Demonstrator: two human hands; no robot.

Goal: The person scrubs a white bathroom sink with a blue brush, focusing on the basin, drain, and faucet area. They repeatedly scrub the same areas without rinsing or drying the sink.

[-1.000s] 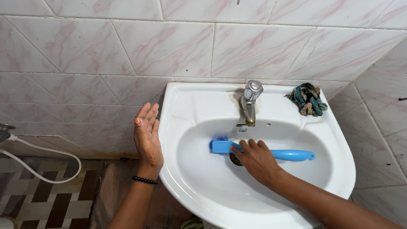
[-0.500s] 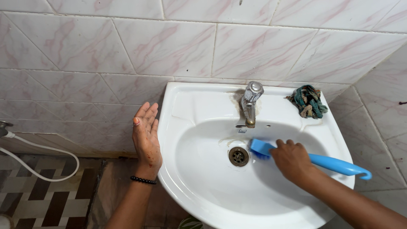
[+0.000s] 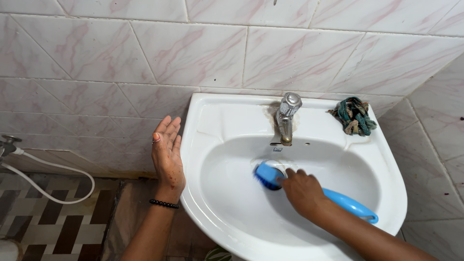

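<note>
Brush: blue brush (image 3: pixel 270 175) with its bristle head down in the bottom of the white sink (image 3: pixel 212 121), right over the drain, which it hides; the handle runs back and to the right, up along the bowl.
Right hand: right hand (image 3: pixel 302 192) clamped on the brush neck just behind the head, knuckles up, fingers curled over the top, forearm coming in low from the lower right.
Left hand: left hand (image 3: pixel 166 152) open and empty, fingers together and pointing up, palm turned toward the sink's outer left rim, near it but whether it touches cannot be told.
Doing it well: likely best to keep the bristles flat to the bowl, press evenly, and work short strokes around the drain.
Nearby: metal tap (image 3: pixel 287 116) above the brush; a rag (image 3: pixel 354 116) on the back right ledge.
</note>
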